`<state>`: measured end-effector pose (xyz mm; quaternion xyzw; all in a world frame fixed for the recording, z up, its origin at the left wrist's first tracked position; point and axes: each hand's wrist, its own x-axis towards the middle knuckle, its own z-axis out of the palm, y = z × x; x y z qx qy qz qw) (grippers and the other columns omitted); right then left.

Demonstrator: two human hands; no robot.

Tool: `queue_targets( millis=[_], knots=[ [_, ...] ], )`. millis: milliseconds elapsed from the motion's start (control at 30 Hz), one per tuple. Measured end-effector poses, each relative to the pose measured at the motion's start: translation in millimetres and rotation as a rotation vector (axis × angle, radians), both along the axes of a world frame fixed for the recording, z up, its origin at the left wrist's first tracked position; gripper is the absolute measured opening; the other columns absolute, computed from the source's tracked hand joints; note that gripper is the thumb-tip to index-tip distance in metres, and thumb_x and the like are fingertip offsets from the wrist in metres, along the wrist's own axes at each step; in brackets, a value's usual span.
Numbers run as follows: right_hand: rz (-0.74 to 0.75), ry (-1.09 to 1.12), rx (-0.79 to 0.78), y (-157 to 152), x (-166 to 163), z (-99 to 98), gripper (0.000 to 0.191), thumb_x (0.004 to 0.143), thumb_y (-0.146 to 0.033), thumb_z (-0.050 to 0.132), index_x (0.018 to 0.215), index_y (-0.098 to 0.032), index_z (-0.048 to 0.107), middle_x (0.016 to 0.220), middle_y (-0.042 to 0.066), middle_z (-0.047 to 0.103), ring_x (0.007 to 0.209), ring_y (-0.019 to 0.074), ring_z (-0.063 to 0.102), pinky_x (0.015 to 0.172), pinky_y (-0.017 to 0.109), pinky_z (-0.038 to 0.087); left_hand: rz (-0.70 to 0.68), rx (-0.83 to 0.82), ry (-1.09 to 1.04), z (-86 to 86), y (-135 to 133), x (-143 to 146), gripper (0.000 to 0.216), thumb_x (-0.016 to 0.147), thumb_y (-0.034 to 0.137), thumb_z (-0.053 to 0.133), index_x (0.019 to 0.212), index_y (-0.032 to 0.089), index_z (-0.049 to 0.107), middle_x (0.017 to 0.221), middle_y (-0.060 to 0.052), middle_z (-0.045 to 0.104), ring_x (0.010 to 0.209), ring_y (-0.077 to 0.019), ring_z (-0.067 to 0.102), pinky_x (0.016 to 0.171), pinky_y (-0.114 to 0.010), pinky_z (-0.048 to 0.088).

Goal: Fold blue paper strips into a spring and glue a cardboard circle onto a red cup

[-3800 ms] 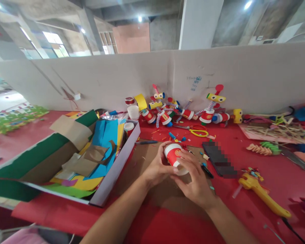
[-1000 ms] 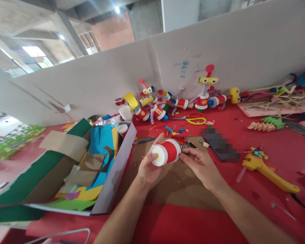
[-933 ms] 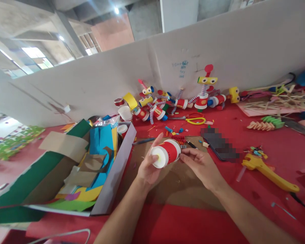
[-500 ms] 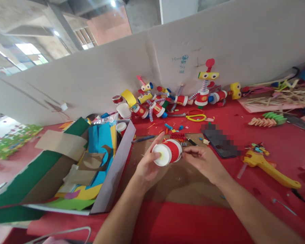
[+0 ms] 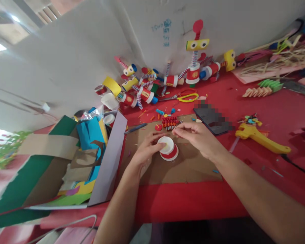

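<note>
A red and white paper cup (image 5: 170,156) stands bottom up on the brown cardboard sheet (image 5: 152,174). My left hand (image 5: 148,149) grips it from the left, its thumb on the white base. A yellowish spot shows on that base near the thumb. My right hand (image 5: 195,137) hovers just beyond the cup's right side, thumb and fingertips pinched together. Whatever is between those fingertips, if anything, is too small to make out. Folded red and orange paper springs (image 5: 169,122) lie right behind the cup, with a small red disc (image 5: 158,127) beside them.
A box of coloured paper (image 5: 108,166) stands on the left. Finished cup figures (image 5: 193,73) line the back wall. Yellow-handled scissors (image 5: 188,97), a phone (image 5: 210,118) and a yellow glue gun (image 5: 263,139) lie on the red table. A pen (image 5: 136,128) rests at the cardboard's left edge.
The cup, held tilted in the air before, now stands base up on the cardboard. My right hand has come off its rim. The view has tipped downward.
</note>
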<state>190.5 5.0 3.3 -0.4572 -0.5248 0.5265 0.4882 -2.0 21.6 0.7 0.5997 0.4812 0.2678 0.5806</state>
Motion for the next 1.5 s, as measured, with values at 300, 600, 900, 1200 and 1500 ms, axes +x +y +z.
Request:
queue_targets(
  millis=[300, 600, 900, 1200, 1500],
  knots=[
    [0.229, -0.268, 0.338, -4.4, -7.4, 1.5, 0.022, 0.077, -0.019, 0.064, 0.097, -0.025, 0.068, 0.104, 0.003, 0.065, 0.096, 0.0171, 0.06, 0.086, 0.033, 0.045, -0.041, -0.015, -0.218, 1.8, -2.6, 2.1, 0.065, 0.072, 0.019, 0.062, 0.133, 0.031, 0.041, 0.138, -0.006, 0.04, 0.128, -0.0273, 0.035, 0.099, -0.038, 0.032],
    [0.252, -0.307, 0.304, -1.6, -6.1, 2.2, 0.024, 0.075, -0.018, 0.066, 0.098, -0.025, 0.066, 0.103, 0.002, 0.064, 0.092, 0.0169, 0.06, 0.086, 0.033, 0.045, -0.022, -0.072, -0.282, 0.3, -3.2, 4.4, 0.067, 0.069, 0.016, 0.063, 0.132, 0.032, 0.044, 0.138, -0.006, 0.042, 0.127, -0.0292, 0.037, 0.103, -0.043, 0.027],
    [0.25, -0.287, 0.303, -2.4, -7.4, 0.5, 0.025, 0.075, -0.016, 0.066, 0.099, -0.025, 0.067, 0.105, 0.003, 0.064, 0.094, 0.0176, 0.06, 0.087, 0.034, 0.045, -0.014, -0.07, -0.245, 1.6, -4.1, 5.2, 0.065, 0.071, 0.017, 0.063, 0.132, 0.031, 0.044, 0.14, -0.007, 0.039, 0.125, -0.0296, 0.039, 0.099, -0.043, 0.033],
    [0.265, -0.294, 0.308, -2.7, -7.5, 4.4, 0.024, 0.076, -0.017, 0.066, 0.099, -0.024, 0.066, 0.103, 0.003, 0.063, 0.094, 0.0172, 0.059, 0.085, 0.033, 0.046, -0.004, -0.052, -0.233, 1.6, -5.4, 5.8, 0.064, 0.071, 0.016, 0.062, 0.131, 0.03, 0.046, 0.138, -0.006, 0.043, 0.128, -0.0283, 0.034, 0.1, -0.041, 0.03],
    [0.218, -0.26, 0.304, -7.6, -9.4, 0.9, 0.019, 0.081, -0.022, 0.061, 0.099, -0.024, 0.065, 0.104, 0.003, 0.064, 0.098, 0.0169, 0.059, 0.088, 0.034, 0.045, 0.016, -0.061, -0.283, -2.0, -4.8, 1.7, 0.066, 0.068, 0.018, 0.065, 0.129, 0.031, 0.047, 0.137, -0.007, 0.044, 0.122, -0.0286, 0.041, 0.098, -0.043, 0.032]
  ],
)
